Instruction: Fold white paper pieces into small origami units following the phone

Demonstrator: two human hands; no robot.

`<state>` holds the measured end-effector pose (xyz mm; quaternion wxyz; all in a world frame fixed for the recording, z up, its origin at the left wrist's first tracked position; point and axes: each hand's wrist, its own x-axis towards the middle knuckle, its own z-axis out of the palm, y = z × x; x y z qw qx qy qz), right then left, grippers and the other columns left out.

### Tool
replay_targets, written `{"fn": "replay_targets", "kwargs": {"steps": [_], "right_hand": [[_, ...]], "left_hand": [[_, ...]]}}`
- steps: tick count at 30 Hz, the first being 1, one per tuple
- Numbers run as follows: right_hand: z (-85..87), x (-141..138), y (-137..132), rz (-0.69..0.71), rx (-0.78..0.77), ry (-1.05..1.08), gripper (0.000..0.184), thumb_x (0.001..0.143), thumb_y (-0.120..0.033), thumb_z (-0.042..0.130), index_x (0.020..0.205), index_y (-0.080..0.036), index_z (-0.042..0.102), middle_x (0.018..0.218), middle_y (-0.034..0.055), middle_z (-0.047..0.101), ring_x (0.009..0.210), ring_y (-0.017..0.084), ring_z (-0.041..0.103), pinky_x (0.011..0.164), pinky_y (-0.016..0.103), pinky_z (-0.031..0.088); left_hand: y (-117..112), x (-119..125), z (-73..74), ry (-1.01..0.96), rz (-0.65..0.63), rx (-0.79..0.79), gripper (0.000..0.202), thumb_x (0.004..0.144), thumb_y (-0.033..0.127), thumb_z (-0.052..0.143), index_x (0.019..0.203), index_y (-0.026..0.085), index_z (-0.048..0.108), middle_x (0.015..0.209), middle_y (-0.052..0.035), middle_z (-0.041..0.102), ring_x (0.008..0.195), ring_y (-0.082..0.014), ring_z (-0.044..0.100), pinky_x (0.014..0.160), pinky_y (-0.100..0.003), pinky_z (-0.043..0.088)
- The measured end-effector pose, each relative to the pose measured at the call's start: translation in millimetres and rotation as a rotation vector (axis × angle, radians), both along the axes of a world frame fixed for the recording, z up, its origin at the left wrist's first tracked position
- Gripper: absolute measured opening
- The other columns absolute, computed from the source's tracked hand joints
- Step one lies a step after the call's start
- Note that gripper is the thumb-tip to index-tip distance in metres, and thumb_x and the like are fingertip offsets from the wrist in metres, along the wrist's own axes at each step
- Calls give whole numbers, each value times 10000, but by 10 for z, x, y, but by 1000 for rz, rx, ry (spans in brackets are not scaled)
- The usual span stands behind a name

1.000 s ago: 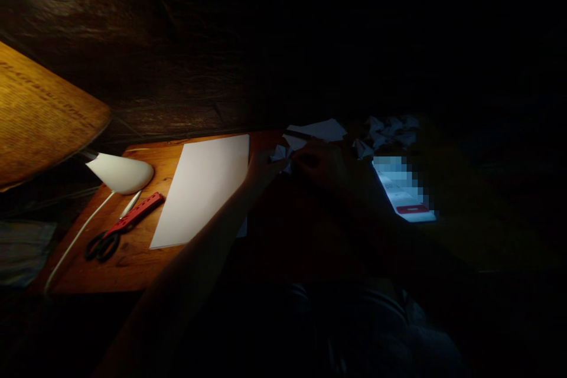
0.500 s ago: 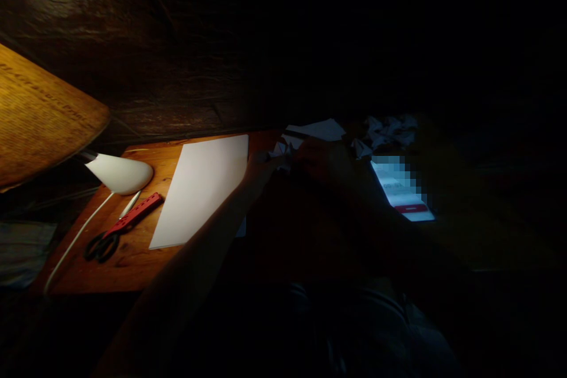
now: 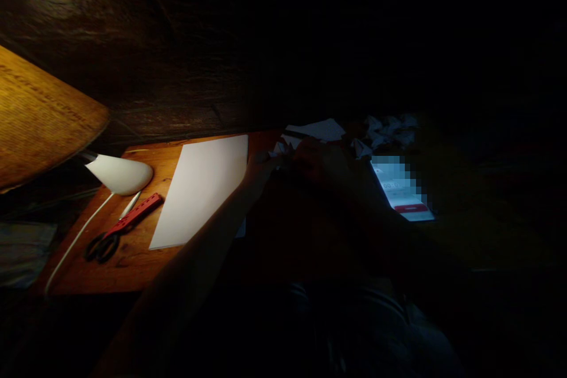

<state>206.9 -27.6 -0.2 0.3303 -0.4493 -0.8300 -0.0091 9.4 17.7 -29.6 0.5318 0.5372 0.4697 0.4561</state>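
Observation:
The scene is very dark. My left hand (image 3: 259,166) and my right hand (image 3: 316,162) meet at the far middle of the wooden table (image 3: 146,260), both closed around a small folded piece of white paper (image 3: 280,149). The fingers are mostly lost in shadow. A large white sheet (image 3: 201,189) lies just left of my left hand. A lit phone (image 3: 402,189) lies to the right of my right hand. More folded and crumpled white paper (image 3: 385,129) sits behind the hands.
A white lamp base (image 3: 120,173) with its cord stands at the left, under a woven shade (image 3: 39,118). Red-handled scissors (image 3: 121,225) and a pen (image 3: 130,204) lie beside it. A dark wall runs behind the table.
Both hands have shifted slightly, and the small paper between them has turned and shows less. The phone screen has dimmed a little.

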Motion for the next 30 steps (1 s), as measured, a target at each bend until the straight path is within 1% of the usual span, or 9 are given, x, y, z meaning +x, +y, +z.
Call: {"fn": "replay_targets", "kwargs": {"steps": [6,11,14,17,20,23,26,28,30], "right_hand": [[-11,2,-4,-6,13,-29,127,956,-200,649,1005,-219,765,1073,66,734,904,197,646,701,302,404],[45,5,-17,3,15,-106,132,962,-189,645,994,-221,769,1081,61,739,873,191,635,653,305,367],[86,-2,-30,-17,-12,-126,133,961,-197,648,992,-223,775,1083,63,742,845,188,634,624,303,350],[89,-11,-34,-28,-51,-101,133,955,-195,651,985,-223,778,1086,68,741,843,188,636,630,299,366],[59,-14,-31,-10,-42,30,159,939,-169,644,1015,-216,776,1087,76,741,909,203,660,694,299,425],[42,-13,-32,-30,-43,220,164,916,-151,623,994,-197,759,1029,79,741,918,211,669,766,314,472],[45,-20,-33,-83,-145,404,128,891,-168,611,900,-195,736,924,62,745,840,204,662,767,323,489],[38,-37,-26,-97,-243,526,126,899,-220,612,851,-198,726,864,48,746,799,196,656,751,321,495],[12,-66,-11,-88,-342,627,181,913,-297,622,789,-202,715,807,37,737,767,192,648,724,317,495]], "left_hand": [[-34,18,81,-14,-24,2,104,656,245,758,613,157,724,616,-21,705,596,-135,626,570,-225,457],[-34,9,76,77,-2,46,99,680,223,767,632,152,718,597,-5,667,569,-120,584,534,-215,415],[-50,-7,75,98,-12,81,101,723,239,753,680,149,732,625,-5,670,587,-119,590,557,-218,425],[-74,-14,98,106,-30,98,107,743,239,741,678,154,732,630,-2,673,599,-118,593,571,-218,428],[-93,-6,131,135,-15,123,148,755,283,769,679,159,741,637,-7,685,606,-125,595,562,-221,424],[-99,16,145,124,2,147,183,748,331,815,711,163,752,699,-27,730,656,-146,641,595,-232,471],[-99,41,138,132,37,187,189,743,337,825,711,171,740,720,-34,745,681,-157,666,606,-239,500],[-102,52,135,159,66,218,180,749,333,814,717,174,736,710,-28,742,667,-155,662,590,-237,498],[-112,59,139,194,74,244,165,759,326,799,741,172,742,705,-22,740,651,-150,654,574,-232,493]]}}
